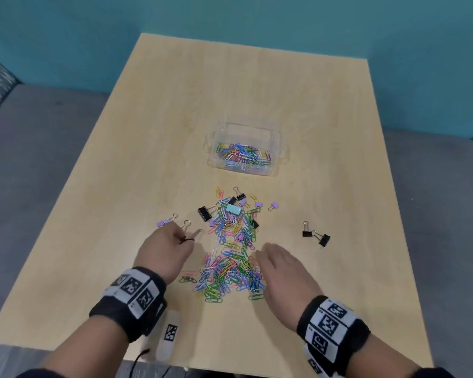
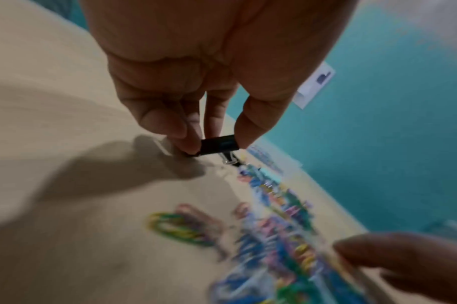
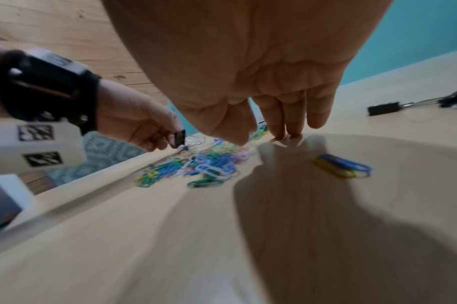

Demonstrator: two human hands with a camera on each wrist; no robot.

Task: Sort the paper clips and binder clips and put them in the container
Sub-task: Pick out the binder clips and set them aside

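1. We see a black binder clip (image 2: 218, 144) pinched in the left hand (image 1: 165, 248), low over the desk (image 1: 120, 200), at 9 o'clock of the paper clip pile (image 1: 230, 257).
2. The container (image 1: 277, 148) lies at 1 o'clock from that hand, well apart.
3. The right hand (image 1: 281, 268) rests flat-fingered, holding nothing, at the pile's 3 o'clock edge.
4. We judge the left hand carries next.

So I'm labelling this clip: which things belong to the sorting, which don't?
Job: clear plastic container; coloured paper clip pile; black binder clip pinched by left hand; right hand.
Bystanders: wooden table; white tagged strip.
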